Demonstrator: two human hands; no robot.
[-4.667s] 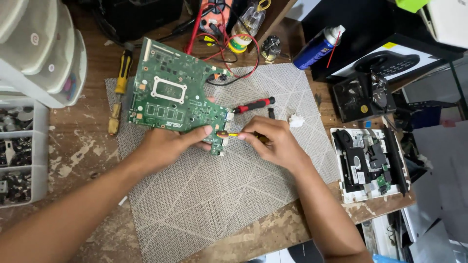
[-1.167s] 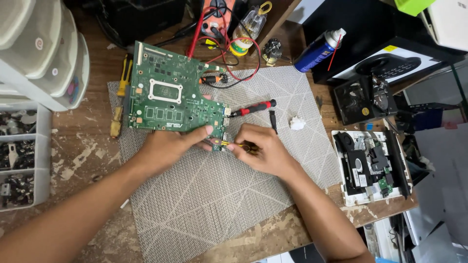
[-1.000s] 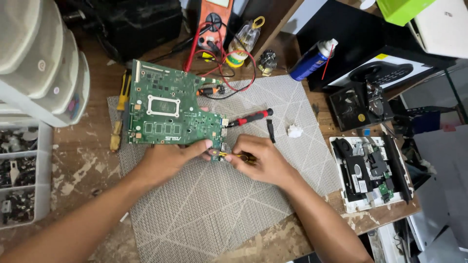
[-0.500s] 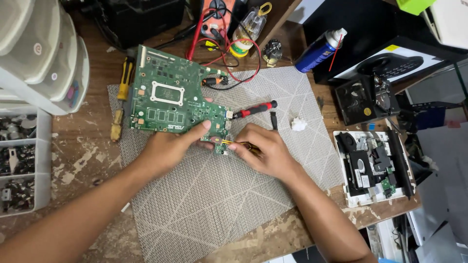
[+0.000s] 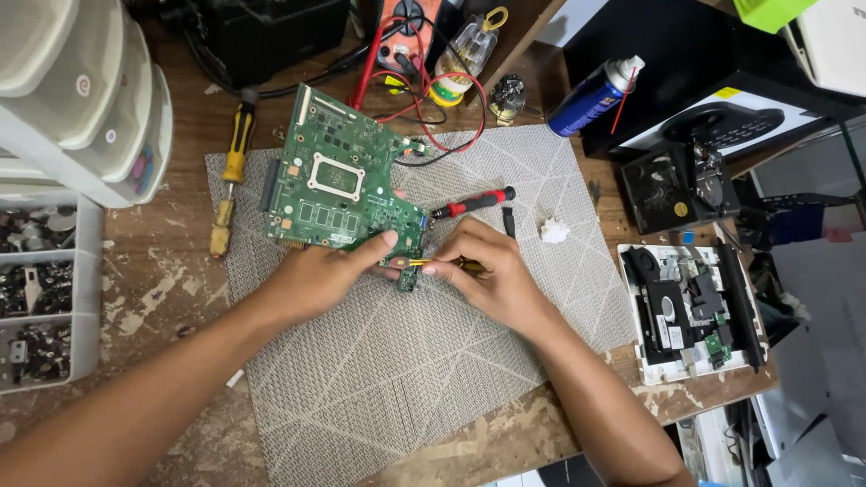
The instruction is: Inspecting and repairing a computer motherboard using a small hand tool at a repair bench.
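Fingers of the left hand [image 5: 316, 275] pinched the near corner of the green circuit board [image 5: 343, 185] on the grey mat [image 5: 406, 379], while the right hand [image 5: 487, 275] beside it gripped a yellow-tipped tool [image 5: 417, 262] touching that corner.

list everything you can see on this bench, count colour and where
circuit board: 1, green, on the mat's upper left, near corner held
mat: 1, grey patterned, centre of the wooden bench
small tool: 1, yellow shaft, at the board's near corner
red-handled screwdriver: 1, red and black, on the mat right of the board
yellow screwdrivers: 2, left mat edge
spray can: 1, blue, upper right
white wad: 1, right of mat
opened device: 1, white case, right edge
parts trays: grey, far left
left hand: holds the board's corner
right hand: grips the small tool
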